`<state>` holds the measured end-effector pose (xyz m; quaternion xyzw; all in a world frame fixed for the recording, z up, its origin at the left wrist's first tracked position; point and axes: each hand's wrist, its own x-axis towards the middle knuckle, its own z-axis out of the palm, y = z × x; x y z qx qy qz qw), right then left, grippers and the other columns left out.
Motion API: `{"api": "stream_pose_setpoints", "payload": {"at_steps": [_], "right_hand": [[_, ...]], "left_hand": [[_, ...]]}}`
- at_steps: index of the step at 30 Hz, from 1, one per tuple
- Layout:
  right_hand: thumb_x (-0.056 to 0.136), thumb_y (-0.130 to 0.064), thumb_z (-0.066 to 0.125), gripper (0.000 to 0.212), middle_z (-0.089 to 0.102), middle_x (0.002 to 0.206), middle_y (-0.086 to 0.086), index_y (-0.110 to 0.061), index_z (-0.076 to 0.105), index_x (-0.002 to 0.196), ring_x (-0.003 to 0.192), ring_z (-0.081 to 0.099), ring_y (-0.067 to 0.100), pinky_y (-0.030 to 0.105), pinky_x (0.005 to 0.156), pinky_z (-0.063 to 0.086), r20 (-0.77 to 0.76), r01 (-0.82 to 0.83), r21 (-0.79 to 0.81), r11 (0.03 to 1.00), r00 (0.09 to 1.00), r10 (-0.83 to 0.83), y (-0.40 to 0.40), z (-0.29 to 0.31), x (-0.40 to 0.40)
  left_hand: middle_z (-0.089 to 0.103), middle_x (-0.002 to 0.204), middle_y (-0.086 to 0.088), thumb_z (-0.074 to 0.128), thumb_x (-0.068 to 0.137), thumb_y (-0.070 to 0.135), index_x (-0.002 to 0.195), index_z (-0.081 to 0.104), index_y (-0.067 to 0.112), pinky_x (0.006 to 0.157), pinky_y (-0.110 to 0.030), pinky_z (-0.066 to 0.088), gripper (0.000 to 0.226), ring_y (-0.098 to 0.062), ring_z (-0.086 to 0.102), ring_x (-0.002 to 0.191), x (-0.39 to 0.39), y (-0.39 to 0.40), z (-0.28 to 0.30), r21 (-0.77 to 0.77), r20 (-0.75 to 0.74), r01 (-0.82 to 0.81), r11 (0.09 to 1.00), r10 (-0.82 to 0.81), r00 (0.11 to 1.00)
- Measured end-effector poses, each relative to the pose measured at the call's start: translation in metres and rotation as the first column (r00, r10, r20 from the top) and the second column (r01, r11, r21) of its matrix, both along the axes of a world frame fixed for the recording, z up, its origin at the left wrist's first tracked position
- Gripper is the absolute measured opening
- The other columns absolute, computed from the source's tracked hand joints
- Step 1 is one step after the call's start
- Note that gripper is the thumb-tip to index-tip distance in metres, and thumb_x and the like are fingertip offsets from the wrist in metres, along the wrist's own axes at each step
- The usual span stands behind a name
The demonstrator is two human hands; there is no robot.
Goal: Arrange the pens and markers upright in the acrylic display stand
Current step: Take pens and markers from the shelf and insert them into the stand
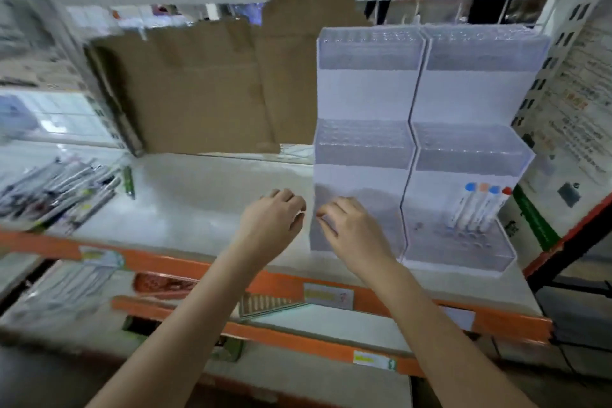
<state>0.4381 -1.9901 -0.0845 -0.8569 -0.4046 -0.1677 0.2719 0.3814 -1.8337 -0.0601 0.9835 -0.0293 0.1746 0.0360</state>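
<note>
Both hands, left (pixel 270 220) and right (pixel 354 230), hang loose holding nothing. Brown cardboard box (pixel 205 89) stands behind; loose pens pile (pixel 56 189) lies far left of clear stepped plastic stand (pixel 463 149).

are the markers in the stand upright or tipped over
Upright, leaning slightly: four markers stand caps-up in the bottom tier of the right acrylic stand, side by side.

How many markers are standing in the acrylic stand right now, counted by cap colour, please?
Blue caps: 2
Orange cap: 1
Red cap: 1
Total: 4 markers, all in the lowest tier of the right-hand acrylic stand.
</note>
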Motion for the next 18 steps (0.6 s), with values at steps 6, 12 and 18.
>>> {"api": "stream_pose_setpoints", "payload": {"at_steps": [6, 12, 18], "right_hand": [[0.093, -0.023, 0.053, 0.021, 0.061, 0.102, 0.01, -0.007, 0.064, 0.102, 0.105, 0.051, 0.027, 0.036, 0.083, 0.044, -0.095, -0.239, -0.093, 0.966, 0.968, 0.231, 0.095, -0.008, -0.029], [0.097, -0.027, 0.046, 0.025, 0.057, 0.112, 0.005, -0.011, 0.06, 0.111, 0.114, 0.045, 0.02, 0.027, 0.088, 0.036, -0.146, -0.341, -0.124, 0.932, 0.935, 0.323, 0.198, -0.018, -0.057], [0.096, -0.024, 0.048, 0.022, 0.058, 0.108, 0.007, -0.01, 0.062, 0.106, 0.107, 0.05, 0.022, 0.028, 0.088, 0.037, -0.268, -0.376, -0.14, 0.916, 0.905, 0.33, 0.299, -0.024, -0.084]], "left_hand": [[0.063, 0.108, -0.003, 0.05, 0.093, 0.021, 0.108, 0.063, 0.013, 0.072, -0.029, 0.044, 0.02, -0.023, 0.056, 0.103, -0.059, 0.07, -0.001, 0.027, -0.047, -0.247, 0.969, 0.248, 0.968], [0.063, 0.111, -0.002, 0.047, 0.095, 0.028, 0.112, 0.062, 0.017, 0.078, -0.032, 0.045, 0.025, -0.022, 0.055, 0.104, -0.104, 0.162, -0.01, 0.056, -0.122, -0.338, 0.94, 0.342, 0.932], [0.062, 0.112, 0.002, 0.044, 0.097, 0.029, 0.114, 0.06, 0.02, 0.079, -0.027, 0.044, 0.025, -0.017, 0.052, 0.107, -0.141, 0.258, -0.015, 0.081, -0.134, -0.415, 0.906, 0.422, 0.897]]}}
